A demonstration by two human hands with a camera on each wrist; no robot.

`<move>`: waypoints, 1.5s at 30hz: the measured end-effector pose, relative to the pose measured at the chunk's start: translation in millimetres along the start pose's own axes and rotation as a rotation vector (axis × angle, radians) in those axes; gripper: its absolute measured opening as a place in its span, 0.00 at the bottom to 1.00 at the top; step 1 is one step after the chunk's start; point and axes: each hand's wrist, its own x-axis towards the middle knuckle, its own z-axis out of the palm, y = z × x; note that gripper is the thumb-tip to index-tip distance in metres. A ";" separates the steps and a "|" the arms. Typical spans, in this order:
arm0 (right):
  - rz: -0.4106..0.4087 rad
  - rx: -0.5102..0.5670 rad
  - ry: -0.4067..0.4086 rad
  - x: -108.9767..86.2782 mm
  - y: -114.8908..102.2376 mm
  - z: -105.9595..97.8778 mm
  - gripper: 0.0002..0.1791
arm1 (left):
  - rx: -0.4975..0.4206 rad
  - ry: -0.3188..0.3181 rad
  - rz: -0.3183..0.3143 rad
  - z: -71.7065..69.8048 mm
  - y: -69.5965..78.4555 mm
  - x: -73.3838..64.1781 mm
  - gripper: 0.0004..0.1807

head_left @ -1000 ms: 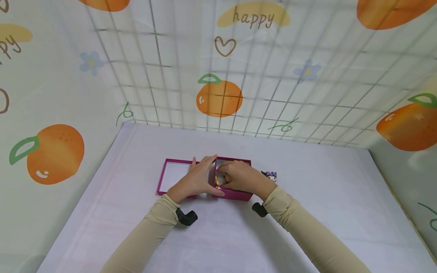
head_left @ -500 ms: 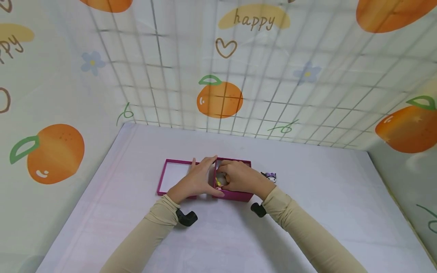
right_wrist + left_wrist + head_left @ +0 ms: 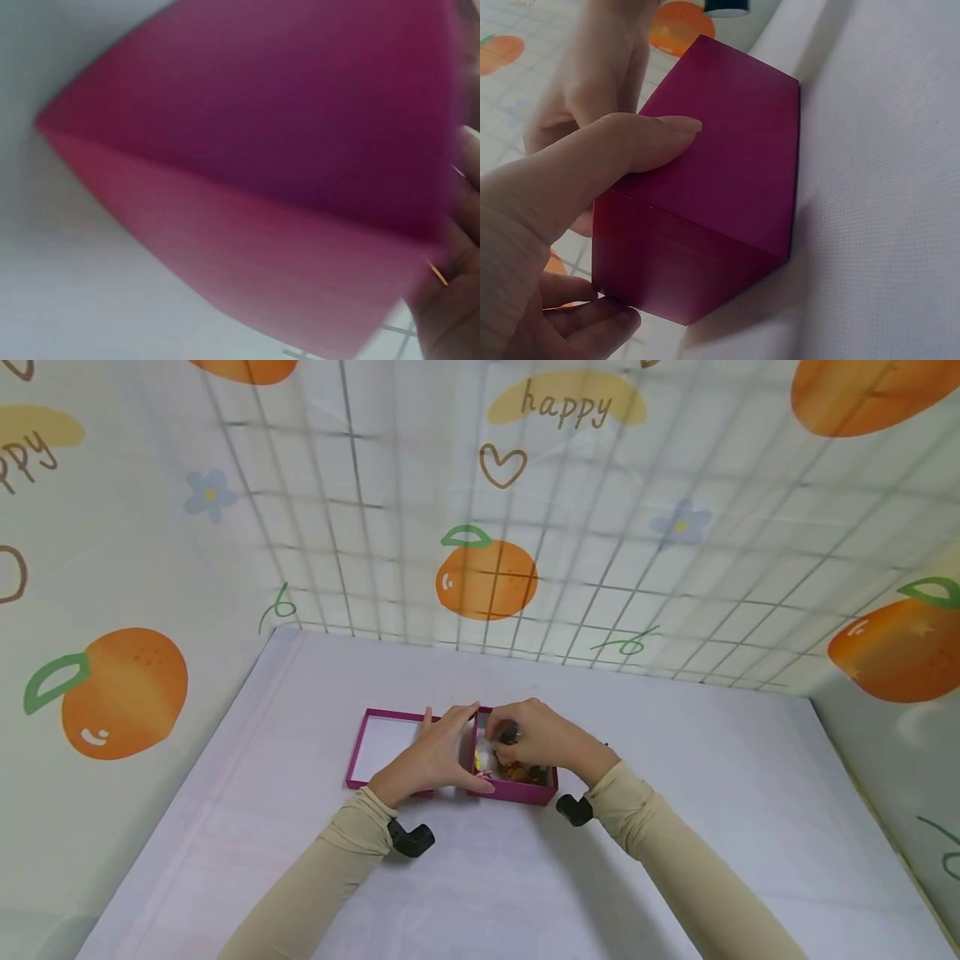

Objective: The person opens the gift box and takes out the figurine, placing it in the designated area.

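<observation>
Cloth (image 3: pixel 517 510) reads "happy"; left hand (image 3: pixel 431 756) grips magenta box (image 3: pixel 519 792), right hand (image 3: pixel 546 739) pinches dark item (image 3: pixel 509 734).

Soft, fairly even light fills the head view, with a warm glow on the right wall (image 3: pixel 862 752) and a fuzzy shadow from the right sleeve (image 3: pixel 690 843) across the pale table (image 3: pixel 480 877), while the wall prints (image 3: pixel 892 652) stretch toward the frame's edges. The left wrist view is dimmer and greyish, the box (image 3: pixel 735 150) fairly crisp with dull sheen. Haze and heavy blur smear the box's edges in the right wrist view, its upper face dark, its lower one paler.
</observation>
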 end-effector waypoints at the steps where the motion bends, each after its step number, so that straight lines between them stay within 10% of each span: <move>1: 0.002 -0.002 -0.002 0.2 -0.9 -2.0 0.09 | -0.002 0.001 0.000 0.1 0.0 -0.1 0.70; 24: -0.031 -0.382 -0.106 8.1 -15.5 19.3 0.14 | -0.019 0.003 -0.032 0.9 -2.9 -2.6 0.70; 45: 0.042 -0.112 -0.099 -3.5 -9.7 -10.3 0.22 | 0.000 0.011 -0.012 3.3 -2.3 2.4 0.70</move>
